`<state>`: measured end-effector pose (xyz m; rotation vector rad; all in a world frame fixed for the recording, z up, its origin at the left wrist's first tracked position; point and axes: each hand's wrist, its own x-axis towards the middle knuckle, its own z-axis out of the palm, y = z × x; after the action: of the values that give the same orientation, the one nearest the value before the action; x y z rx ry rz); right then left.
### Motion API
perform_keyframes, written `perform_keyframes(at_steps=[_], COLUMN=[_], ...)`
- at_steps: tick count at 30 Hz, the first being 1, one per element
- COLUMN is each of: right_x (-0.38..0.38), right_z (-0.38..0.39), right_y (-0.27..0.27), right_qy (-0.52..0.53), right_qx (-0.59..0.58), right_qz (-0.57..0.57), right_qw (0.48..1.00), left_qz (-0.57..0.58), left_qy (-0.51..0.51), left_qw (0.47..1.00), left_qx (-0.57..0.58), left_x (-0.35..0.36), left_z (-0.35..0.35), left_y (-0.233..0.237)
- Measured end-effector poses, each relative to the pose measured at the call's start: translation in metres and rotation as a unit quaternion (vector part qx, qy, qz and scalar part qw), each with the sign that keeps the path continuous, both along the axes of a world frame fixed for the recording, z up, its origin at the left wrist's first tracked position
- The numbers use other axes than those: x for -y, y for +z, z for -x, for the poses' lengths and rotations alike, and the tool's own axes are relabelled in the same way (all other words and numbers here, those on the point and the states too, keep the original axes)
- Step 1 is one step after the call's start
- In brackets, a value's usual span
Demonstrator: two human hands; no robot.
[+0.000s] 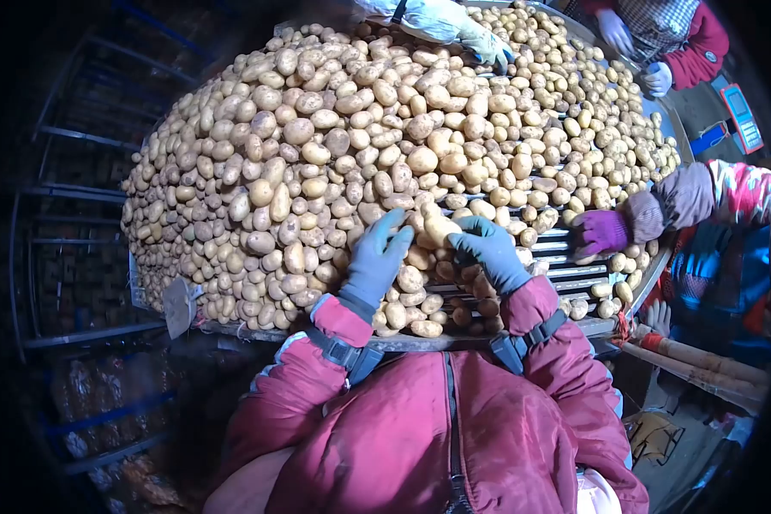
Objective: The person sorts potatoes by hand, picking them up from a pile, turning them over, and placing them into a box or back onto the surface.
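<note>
My rubbery-gloved left hand (pixel 377 264) rests flat, grip wide, on smooth oval potatoes (pixel 317 154). My right hand (pixel 491 254) curls among them; I cannot tell its grip.

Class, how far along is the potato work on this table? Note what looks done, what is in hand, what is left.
Done: little; only a patch of rollers lies bare. In hand: the left hand rests flat on the heap, the right hand touches a potato at its edge. Left: the heap covers most of the table.
</note>
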<state>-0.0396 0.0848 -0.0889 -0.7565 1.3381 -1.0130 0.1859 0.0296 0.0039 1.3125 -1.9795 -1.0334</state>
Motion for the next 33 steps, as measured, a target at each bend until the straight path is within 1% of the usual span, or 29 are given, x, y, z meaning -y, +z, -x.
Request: perform_keyframes(at_steps=[1, 2, 3, 5, 6, 7, 9, 10, 11, 12, 13, 14, 15, 16, 17, 18, 19, 21, 22, 23, 25, 26, 27, 28, 29, 30, 31, 32, 33], right_x=[-0.006, -0.012, -0.016, -0.028, -0.031, -0.034, -0.038, -0.039, -0.042, -0.045, -0.048, -0.051, -0.056, -0.062, -0.066, -0.07, -0.074, -0.088, -0.088, -0.092, -0.095, -0.091, -0.092, -0.091, -0.092, -0.094, -0.092, -0.093, -0.092], right_z=[-0.004, -0.008, -0.014, -0.019, -0.018, -0.019, -0.022, -0.018, -0.012, -0.007, -0.005, -0.005, -0.003, 0.002, 0.005, 0.008, 0.012, 0.017, 0.016, 0.017, 0.019, 0.023, 0.027, 0.028, 0.026, 0.027, 0.031, 0.031, 0.031], right_y=[0.014, 0.037, 0.036, 0.037, 0.039, 0.038, 0.037, 0.035, 0.032, 0.029, 0.027, 0.038, 0.031, 0.016, 0.008, 0.042, 0.033, -0.005, -0.004, -0.002, 0.011, 0.019, 0.029, 0.024, 0.014, -0.002, 0.026, 0.018, 0.01], right_qy=[-0.001, 0.0, -0.006, 0.005, 0.014, 0.009, -0.018, 0.011, 0.007, 0.019, 0.03, -0.012, -0.014, -0.021, -0.03, -0.049, -0.053, 0.023, 0.011, 0.006, -0.116, -0.129, -0.135, -0.152, -0.17, -0.182, -0.166, -0.154, -0.14], right_qx=[0.001, -0.001, 0.021, 0.051, 0.024, 0.025, 0.058, 0.0, 0.0, 0.038, 0.076, 0.196, 0.197, 0.195, 0.193, 0.186, 0.186, 0.077, 0.083, 0.082, 0.232, 0.326, 0.274, 0.286, 0.299, 0.281, 0.255, 0.278, 0.3], right_qz=[-0.008, -0.018, -0.016, -0.031, -0.017, -0.017, 0.084, 0.117, 0.119, 0.057, -0.006, -0.063, -0.062, -0.068, -0.075, -0.07, -0.07, 0.015, 0.036, 0.034, -0.102, -0.153, -0.132, -0.13, -0.131, -0.11, -0.106, -0.079, -0.05], right_qw=[1.0, 1.0, 1.0, 0.998, 0.999, 1.0, 0.995, 0.993, 0.993, 0.997, 0.997, 0.978, 0.978, 0.978, 0.978, 0.979, 0.979, 0.997, 0.996, 0.996, 0.96, 0.924, 0.943, 0.937, 0.93, 0.936, 0.947, 0.945, 0.942], left_qz=[-0.092, -0.156, -0.131, -0.156, -0.156, -0.126, -0.098, -0.129, -0.158, -0.165, -0.164, -0.109, -0.055, 0.123, 0.181, 0.096, 0.145, 0.205, 0.204, 0.233, 0.259, 0.202, 0.146, 0.037, 0.033, -0.144, -0.317, -0.377, -0.411], left_qy=[0.018, 0.024, -0.025, -0.058, -0.063, -0.103, -0.146, -0.201, -0.254, -0.243, -0.244, -0.206, -0.166, -0.205, -0.167, -0.1, -0.124, -0.14, -0.145, -0.134, -0.129, -0.141, -0.152, -0.154, -0.161, -0.126, -0.081, -0.05, -0.073], left_qw=[0.994, 0.982, 0.99, 0.986, 0.986, 0.987, 0.984, 0.971, 0.952, 0.955, 0.955, 0.972, 0.985, 0.965, 0.964, 0.984, 0.971, 0.945, 0.945, 0.926, 0.903, 0.93, 0.951, 0.971, 0.97, 0.98, 0.942, 0.922, 0.899], left_qx=[-0.063, -0.107, 0.046, 0.014, 0.016, 0.007, 0.0, -0.031, -0.063, 0.031, 0.033, 0.019, 0.004, 0.106, 0.095, 0.11, 0.144, 0.213, 0.212, 0.265, 0.318, 0.274, 0.228, 0.181, 0.182, 0.056, -0.07, -0.078, -0.136], left_x=[-0.004, 0.007, 0.011, 0.014, 0.014, 0.012, 0.004, -0.003, -0.007, -0.003, 0.005, 0.015, 0.028, 0.049, 0.072, 0.09, 0.111, 0.132, 0.13, 0.127, 0.121, 0.116, 0.111, 0.102, 0.091, 0.08, 0.07, 0.062, 0.054], left_z=[0.013, 0.024, 0.018, 0.027, 0.027, 0.029, 0.031, 0.039, 0.047, 0.057, 0.061, 0.064, 0.067, 0.063, 0.06, 0.071, 0.073, 0.074, 0.079, 0.085, 0.094, 0.096, 0.098, 0.104, 0.106, 0.107, 0.106, 0.104, 0.101], left_y=[0.008, -0.014, -0.03, -0.044, -0.05, -0.05, -0.05, -0.041, -0.031, -0.021, -0.024, -0.03, -0.036, -0.04, -0.054, -0.032, -0.034, -0.052, -0.056, -0.06, -0.065, -0.066, -0.066, -0.046, -0.037, -0.031, -0.025, -0.014, -0.014])
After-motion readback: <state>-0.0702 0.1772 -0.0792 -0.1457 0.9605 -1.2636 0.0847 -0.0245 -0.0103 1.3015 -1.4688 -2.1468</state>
